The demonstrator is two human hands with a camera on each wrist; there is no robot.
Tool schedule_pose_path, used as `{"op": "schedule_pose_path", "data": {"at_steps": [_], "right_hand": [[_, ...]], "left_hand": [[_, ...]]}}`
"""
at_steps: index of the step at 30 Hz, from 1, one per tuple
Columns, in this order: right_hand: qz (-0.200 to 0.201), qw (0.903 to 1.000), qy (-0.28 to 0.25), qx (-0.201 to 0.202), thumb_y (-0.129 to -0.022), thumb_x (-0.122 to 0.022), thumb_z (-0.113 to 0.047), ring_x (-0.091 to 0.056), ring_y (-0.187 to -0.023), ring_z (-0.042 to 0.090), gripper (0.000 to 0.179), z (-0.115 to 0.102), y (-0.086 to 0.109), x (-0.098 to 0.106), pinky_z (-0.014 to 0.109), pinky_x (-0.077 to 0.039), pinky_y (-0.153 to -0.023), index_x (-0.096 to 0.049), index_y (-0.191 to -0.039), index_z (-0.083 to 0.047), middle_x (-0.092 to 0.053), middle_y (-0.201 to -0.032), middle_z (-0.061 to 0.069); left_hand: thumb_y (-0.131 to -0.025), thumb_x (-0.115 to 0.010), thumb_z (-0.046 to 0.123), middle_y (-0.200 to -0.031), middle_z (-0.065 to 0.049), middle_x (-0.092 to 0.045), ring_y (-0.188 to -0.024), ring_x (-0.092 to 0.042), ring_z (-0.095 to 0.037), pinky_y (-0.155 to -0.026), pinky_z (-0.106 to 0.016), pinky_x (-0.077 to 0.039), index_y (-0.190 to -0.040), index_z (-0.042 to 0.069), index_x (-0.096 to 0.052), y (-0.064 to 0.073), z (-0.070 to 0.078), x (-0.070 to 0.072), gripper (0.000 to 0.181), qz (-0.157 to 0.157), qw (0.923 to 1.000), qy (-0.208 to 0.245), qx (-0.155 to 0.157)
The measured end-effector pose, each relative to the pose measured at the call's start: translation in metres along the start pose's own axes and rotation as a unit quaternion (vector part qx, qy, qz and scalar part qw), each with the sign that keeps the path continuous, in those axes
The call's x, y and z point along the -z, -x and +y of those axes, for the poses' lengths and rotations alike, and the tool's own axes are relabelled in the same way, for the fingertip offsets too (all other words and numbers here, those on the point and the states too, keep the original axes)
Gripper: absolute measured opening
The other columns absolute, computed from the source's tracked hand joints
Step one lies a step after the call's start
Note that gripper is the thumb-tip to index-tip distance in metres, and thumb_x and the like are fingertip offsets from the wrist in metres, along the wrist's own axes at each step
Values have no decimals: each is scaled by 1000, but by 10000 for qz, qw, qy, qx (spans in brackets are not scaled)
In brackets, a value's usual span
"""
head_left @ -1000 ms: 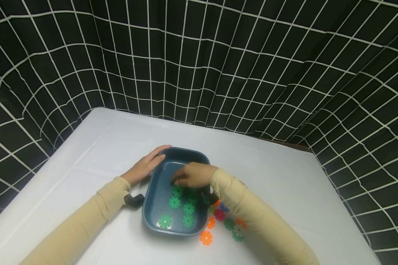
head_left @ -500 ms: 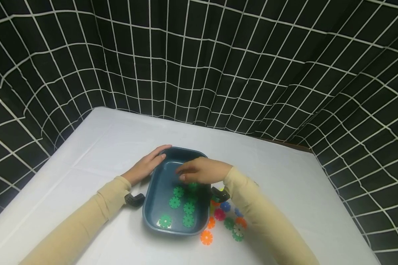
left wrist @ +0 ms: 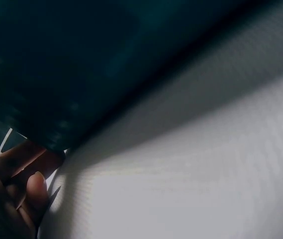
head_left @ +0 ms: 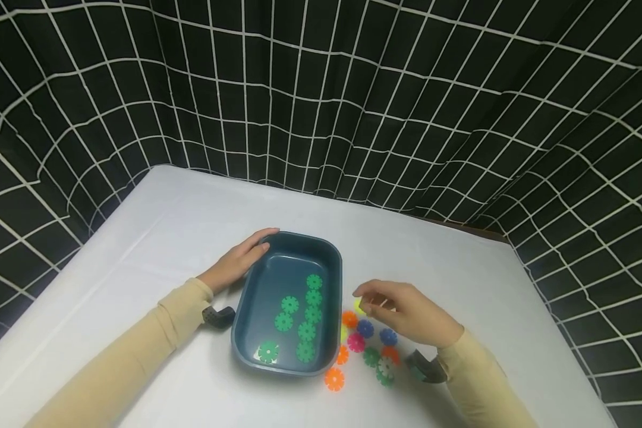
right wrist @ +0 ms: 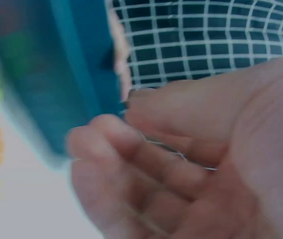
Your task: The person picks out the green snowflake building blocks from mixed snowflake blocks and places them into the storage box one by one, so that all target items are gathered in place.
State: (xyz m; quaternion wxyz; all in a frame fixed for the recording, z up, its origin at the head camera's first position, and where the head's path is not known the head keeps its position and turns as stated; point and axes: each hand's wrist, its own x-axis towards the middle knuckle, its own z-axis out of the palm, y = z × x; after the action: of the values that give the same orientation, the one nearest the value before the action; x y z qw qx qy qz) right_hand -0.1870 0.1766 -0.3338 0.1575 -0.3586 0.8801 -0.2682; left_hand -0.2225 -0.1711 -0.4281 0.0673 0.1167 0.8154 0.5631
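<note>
A blue-grey plastic tub [head_left: 259,285] stands on the table with several green notched discs [head_left: 284,321] lying on its floor. My left hand [head_left: 238,260] grips the tub's far left corner, thumb over the rim and fingers along the outside. In the left wrist view, the tub wall hides part of those fingers [left wrist: 36,189]. My right hand [head_left: 409,312] hovers right of the tub, fingers loosely bent, holding nothing. Beneath its fingertips a yellow disc [head_left: 359,306] is partly covered. The right wrist view shows the bent fingers [right wrist: 96,149] blurred, with nothing between them.
Loose discs lie right of the tub: pink [head_left: 356,342], blue [head_left: 365,328], orange [head_left: 334,379], white [head_left: 386,367] and dark green ones. A white cloth [head_left: 192,208] covers the table. Behind it hangs a black curtain with white grid lines [head_left: 310,89].
My right hand has risen out of the tub and moved right, over the loose discs. More green discs in the tub are uncovered. The left hand stays at the rim.
</note>
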Motion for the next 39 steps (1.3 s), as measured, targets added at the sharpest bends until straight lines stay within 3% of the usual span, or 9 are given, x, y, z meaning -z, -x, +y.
{"op": "schedule_pose_path", "data": {"at_steps": [4, 7, 13, 18, 22, 29, 33, 37, 39], "right_hand": [[-467, 9969, 119, -619, -88, -69, -11, -58, -89, 12, 29, 14, 22, -17, 28, -54, -76, -63, -116, -13, -64, -99, -5], [-661, 9924, 484, -919, -83, -75, -16, -54, -85, 10, 32, 17, 29, -33, 28, -54, -76, -64, -113, -12, -60, -95, -8], [-363, 9870, 1414, -665, -76, -81, -14, -48, -80, 4, 33, 18, 29, -58, 24, -55, -76, -63, -104, -13, -52, -89, -10], [-382, 9885, 1330, -615, -76, -80, -11, -48, -79, 4, 32, 20, 27, -57, 25, -55, -76, -61, -102, -14, -51, -87, -12], [-576, 9917, 852, -767, -79, -78, -13, -49, -80, 4, 25, 26, 26, -54, 23, -53, -73, -60, -94, -21, -51, -85, -14], [-808, 9938, -700, -312, -88, -70, -14, -57, -82, 7, 14, 31, 25, -37, 21, -50, -73, -58, -90, -21, -60, -87, -10], [-722, 9795, -1811, -499, -91, -65, -10, -65, -85, 15, 9, 25, 19, -24, 26, -56, -78, -61, -99, -13, -67, -93, 1], [-598, 9555, -2755, -870, -93, -58, -1, -68, -91, 29, 26, 17, 9, -11, 34, -58, -83, -62, -118, -8, -69, -103, 12], [-561, 9484, -2968, -962, -94, -55, 0, -68, -95, 32, 32, 12, 3, -5, 36, -56, -87, -61, -124, -8, -68, -106, 14]], "left_hand": [[-105, -34, 32, -156, -4, -29, -145, -22, -30, -114, -61, -19, -151, 24, -29, 8, 19, 1, 47, -109, 9999, -21, 19], [-105, -33, 32, -157, -4, -28, -145, -21, -30, -115, -60, -18, -151, 23, -29, 9, 22, 1, 47, -128, 9999, -55, 20], [-105, -33, 37, -156, -1, -29, -146, -21, -28, -115, -60, -18, -150, 29, -29, 8, 13, 3, 46, -64, 10000, 35, 45], [-105, -33, 38, -156, 1, -28, -146, -20, -27, -115, -60, -17, -150, 32, -30, 6, 9, 2, 46, -50, 10000, 76, -17], [-105, -34, 32, -157, -3, -27, -146, -20, -29, -115, -60, -17, -151, 25, -29, 11, 21, 3, 46, -93, 9999, 104, 33], [-105, -34, 33, -157, -3, -28, -146, -20, -29, -115, -60, -18, -151, 25, -29, 10, 21, 2, 47, -114, 9999, 71, 86], [-105, -33, 33, -157, -3, -28, -146, -20, -29, -115, -60, -18, -151, 26, -28, 5, 12, 1, 47, -102, 9999, 22, 49], [-105, -33, 39, -156, 0, -28, -146, -20, -28, -115, -61, -16, -150, 33, -29, -3, -6, -1, 46, -37, 10000, 15, 14], [-104, -33, 43, -156, 3, -29, -146, -21, -27, -115, -61, -17, -148, 38, -29, -5, -13, -1, 45, -15, 10000, -9, -11]]}}
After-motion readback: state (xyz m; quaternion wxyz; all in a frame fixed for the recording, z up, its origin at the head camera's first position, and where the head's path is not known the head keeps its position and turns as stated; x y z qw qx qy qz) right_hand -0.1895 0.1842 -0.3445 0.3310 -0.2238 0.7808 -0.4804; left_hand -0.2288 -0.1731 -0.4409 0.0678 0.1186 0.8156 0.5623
